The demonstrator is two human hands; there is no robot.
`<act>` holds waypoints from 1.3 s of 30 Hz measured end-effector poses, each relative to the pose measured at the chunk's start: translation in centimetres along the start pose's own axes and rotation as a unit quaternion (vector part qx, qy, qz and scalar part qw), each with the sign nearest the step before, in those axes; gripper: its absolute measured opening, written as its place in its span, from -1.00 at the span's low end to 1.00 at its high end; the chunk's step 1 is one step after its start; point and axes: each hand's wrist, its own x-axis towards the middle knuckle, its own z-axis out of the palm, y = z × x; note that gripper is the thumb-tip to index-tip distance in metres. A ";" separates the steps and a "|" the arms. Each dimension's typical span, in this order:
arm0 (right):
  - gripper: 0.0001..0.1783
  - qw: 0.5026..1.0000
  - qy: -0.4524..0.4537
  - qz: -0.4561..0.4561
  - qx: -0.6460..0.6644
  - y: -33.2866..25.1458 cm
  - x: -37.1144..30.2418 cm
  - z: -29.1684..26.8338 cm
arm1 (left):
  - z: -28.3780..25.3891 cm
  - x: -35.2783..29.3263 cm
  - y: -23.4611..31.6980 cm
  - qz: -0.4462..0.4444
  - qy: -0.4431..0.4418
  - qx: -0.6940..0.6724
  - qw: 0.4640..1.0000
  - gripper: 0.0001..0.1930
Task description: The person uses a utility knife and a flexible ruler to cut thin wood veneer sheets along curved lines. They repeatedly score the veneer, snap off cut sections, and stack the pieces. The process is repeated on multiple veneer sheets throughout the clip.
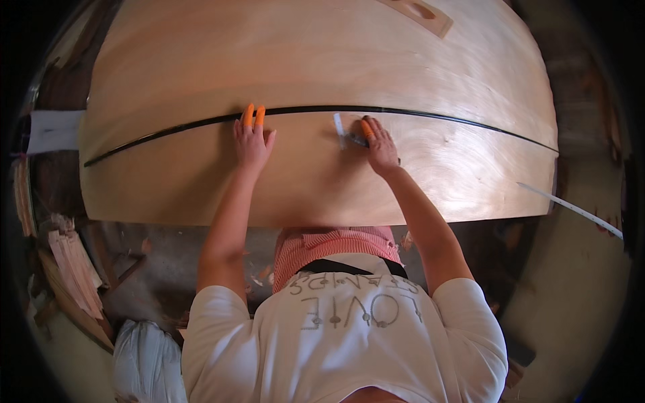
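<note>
A large pale wooden sheet (295,181) spreads out in front of me, and a long thin black strip (322,109) crosses it from left to right. My left hand (252,142) lies flat with its fingers stretched, and two orange-covered fingertips rest on the strip. To the right, my right hand (383,146) is curled low over the sheet, just on my side of the strip, with orange on one finger. A small dark object (357,139) shows under its fingers; its kind is not clear. Beside it a short whitish translucent strip (338,125) touches the sheet.
At the far edge lies a wooden block with an oval hollow (430,17). A white ruler-like strip (578,209) sticks out past the sheet's right edge. Wood offcuts (74,262) and a pale plastic sack (148,359) stand at the lower left; a white sheet (57,131) is beyond the left edge.
</note>
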 end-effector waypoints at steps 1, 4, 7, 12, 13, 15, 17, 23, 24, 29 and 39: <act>-0.48 1.000 0.022 0.008 0.010 0.4 -0.3 0.3 | -0.9 -1.3 -0.1 -0.010 -0.010 0.006 1.000 -0.38; -0.45 0.996 0.029 0.048 0.063 -2.8 -2.1 -0.3 | -1.8 -8.7 -3.2 -0.062 -0.042 0.020 0.997 -0.37; -0.28 0.994 -0.024 0.102 -0.015 -4.9 -11.5 0.4 | -6.4 -15.5 -1.2 -0.083 -0.025 -0.014 0.996 -0.35; -0.37 0.988 -0.035 0.109 -0.100 -4.0 -21.4 -1.6 | -11.8 -26.7 1.3 -0.117 -0.007 -0.045 0.992 -0.39; -0.40 0.986 -0.026 0.124 -0.112 -3.3 -22.5 -1.4 | -12.5 -28.8 1.4 -0.123 -0.009 -0.045 0.991 -0.40; -0.40 0.980 -0.029 0.161 -0.116 -1.4 -24.5 -0.6 | -13.8 -32.8 2.2 -0.145 -0.036 -0.035 0.988 -0.41; -0.36 0.974 -0.041 0.170 -0.142 -0.4 -25.2 0.0 | -14.7 -36.5 1.9 -0.152 -0.035 -0.038 0.987 -0.43; -0.38 0.969 -0.087 0.192 -0.125 0.7 -25.0 0.6 | -18.2 -45.5 3.0 -0.266 -0.122 -0.017 0.956 -0.39; -0.43 0.976 -0.065 0.182 -0.097 0.5 -24.4 1.3 | -18.7 -46.5 2.8 -0.276 -0.134 0.000 0.952 -0.39; -0.54 0.974 0.002 0.110 0.199 -5.7 -21.8 7.7 | -19.2 -49.9 -1.5 -0.310 -0.162 -0.029 0.936 -0.43; -0.63 0.679 -0.086 0.308 0.661 -29.8 -11.5 16.0 | -23.4 -48.4 -15.0 -0.279 -0.175 -0.183 0.926 -0.43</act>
